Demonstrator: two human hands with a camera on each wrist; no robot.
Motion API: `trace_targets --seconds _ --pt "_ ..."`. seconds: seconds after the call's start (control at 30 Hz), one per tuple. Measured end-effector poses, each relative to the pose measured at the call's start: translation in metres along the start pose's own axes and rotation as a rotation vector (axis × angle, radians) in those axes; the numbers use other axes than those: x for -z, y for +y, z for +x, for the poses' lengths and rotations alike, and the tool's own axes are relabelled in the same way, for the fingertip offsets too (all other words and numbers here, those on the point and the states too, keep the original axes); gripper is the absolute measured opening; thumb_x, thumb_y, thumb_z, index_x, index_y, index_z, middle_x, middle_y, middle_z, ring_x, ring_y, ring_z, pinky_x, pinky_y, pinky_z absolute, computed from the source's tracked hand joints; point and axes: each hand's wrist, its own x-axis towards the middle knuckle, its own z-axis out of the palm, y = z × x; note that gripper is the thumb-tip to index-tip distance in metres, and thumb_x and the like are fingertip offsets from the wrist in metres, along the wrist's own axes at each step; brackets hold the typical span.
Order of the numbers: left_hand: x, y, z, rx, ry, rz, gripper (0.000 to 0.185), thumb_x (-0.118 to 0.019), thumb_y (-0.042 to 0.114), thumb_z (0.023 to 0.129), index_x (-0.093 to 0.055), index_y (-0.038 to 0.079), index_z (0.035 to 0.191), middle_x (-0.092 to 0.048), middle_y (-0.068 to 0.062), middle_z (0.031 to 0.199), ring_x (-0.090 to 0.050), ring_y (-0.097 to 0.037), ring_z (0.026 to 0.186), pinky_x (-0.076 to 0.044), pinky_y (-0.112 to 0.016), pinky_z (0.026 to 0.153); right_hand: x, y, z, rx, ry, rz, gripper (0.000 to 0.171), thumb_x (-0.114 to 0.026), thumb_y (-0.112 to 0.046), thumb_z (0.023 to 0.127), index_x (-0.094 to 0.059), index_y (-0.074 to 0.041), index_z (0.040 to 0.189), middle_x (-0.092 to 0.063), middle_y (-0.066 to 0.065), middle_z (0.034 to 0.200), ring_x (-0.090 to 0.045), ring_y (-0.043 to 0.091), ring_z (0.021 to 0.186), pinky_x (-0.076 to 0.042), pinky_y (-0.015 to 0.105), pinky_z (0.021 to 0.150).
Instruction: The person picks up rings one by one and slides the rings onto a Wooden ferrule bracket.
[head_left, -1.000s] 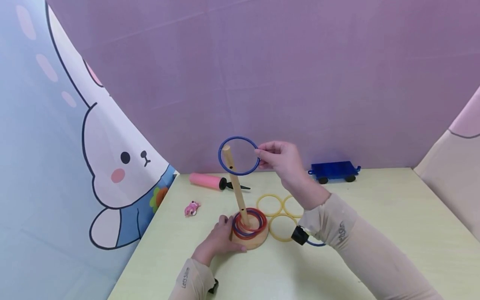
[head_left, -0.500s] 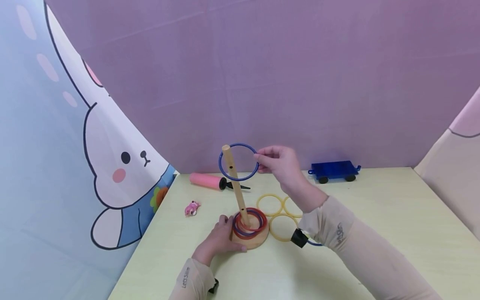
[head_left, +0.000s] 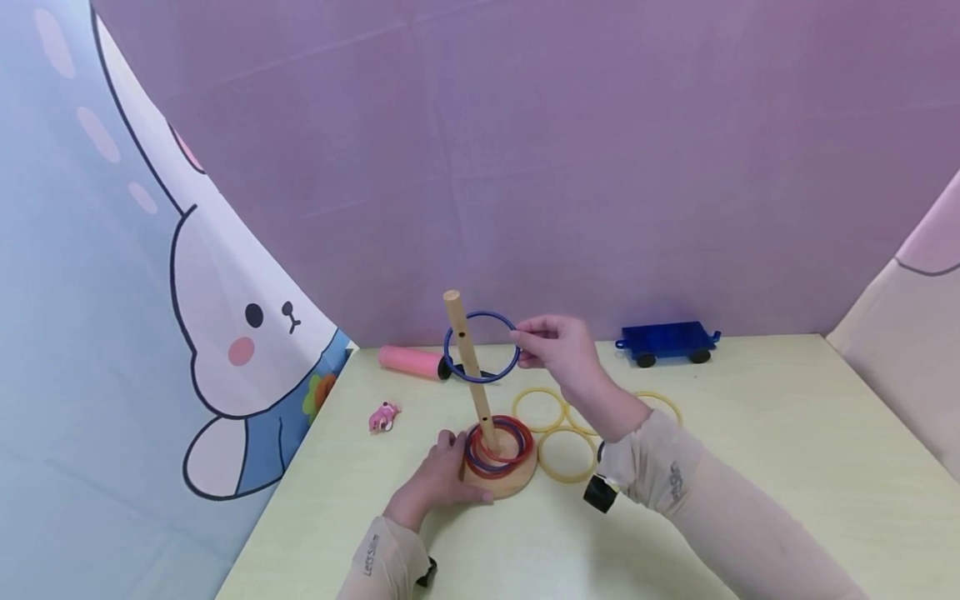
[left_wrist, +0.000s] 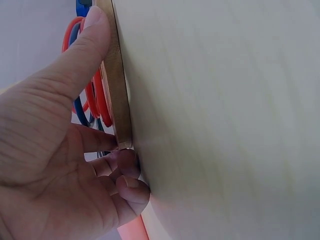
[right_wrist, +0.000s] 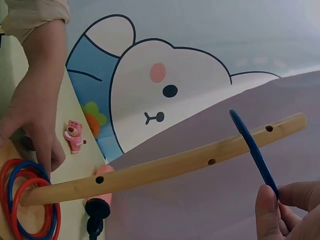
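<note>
- Red and blue rings (head_left: 498, 443) already lie stacked on the wooden base (head_left: 501, 481), around the foot of the peg (head_left: 469, 367).
- The right hand (head_left: 567, 348) pinches a blue ring (head_left: 481, 347) by its rim between thumb and fingertips; the ring is threaded over the upper peg, below the tip and well above the stack.
- The left hand (head_left: 437, 478) grips the near-left edge of the base, thumb on its rim and fingers curled at its lower edge, as the left wrist view shows.
- Left to do, as I judge it: this ring must go down to the stack, and the yellow rings (head_left: 567, 455) on the table (head_left: 757, 467), below and just right of the pinch, are not yet on the peg.
- The peg leans away from the pinch, so the ring may catch on it.
- Open room lies right of the grip; the pink pump (head_left: 412, 362) lies beyond the peg, the blue cart (head_left: 667, 342) further right by the wall.
</note>
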Motion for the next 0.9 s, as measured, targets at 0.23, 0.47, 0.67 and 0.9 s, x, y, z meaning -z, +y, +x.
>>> trace_targets --seconds 0.23,0.47,0.67,0.9 --pt "0.000 -0.001 0.000 0.014 -0.002 0.005 0.116 -0.085 0.058 0.064 -0.032 0.001 0.150 -0.038 -0.020 0.130 -0.045 -0.035 0.115 -0.044 -0.051 0.098 0.004 0.015 -0.002 -0.010 -0.005 -0.006 0.021 -0.067 -0.006 0.091 -0.066 0.009 0.106 -0.066 0.012 0.083 -0.064 0.016 0.064 -0.057 0.029 0.065" --pt "-0.001 -0.002 -0.001 0.004 0.002 0.008 0.116 -0.085 0.058 0.063 -0.033 0.001 0.150 -0.038 -0.020 0.130 -0.046 -0.035 0.114 -0.044 -0.051 0.097 0.004 0.026 -0.004 -0.041 -0.004 0.013 0.019 -0.067 -0.004 0.091 -0.065 0.009 0.106 -0.065 0.011 0.083 -0.064 0.016 0.063 -0.058 0.029 0.065" --pt "-0.001 -0.003 0.000 0.009 0.000 -0.004 0.116 -0.085 0.058 0.064 -0.032 0.001 0.150 -0.038 -0.020 0.131 -0.045 -0.035 0.116 -0.043 -0.052 0.099 0.006 0.037 -0.005 -0.045 0.000 0.027 0.021 -0.066 -0.002 0.091 -0.064 0.012 0.106 -0.065 0.009 0.079 -0.063 0.014 0.060 -0.057 0.026 0.061" --pt "-0.001 -0.003 0.000 0.012 0.001 0.005 0.118 -0.084 0.060 0.062 -0.031 0.002 0.151 -0.037 -0.021 0.133 -0.045 -0.037 0.119 -0.042 -0.053 0.099 0.009 0.051 -0.006 -0.064 0.020 -0.001 0.020 -0.067 -0.001 0.090 -0.065 0.012 0.106 -0.065 0.008 0.078 -0.063 0.014 0.060 -0.057 0.027 0.061"
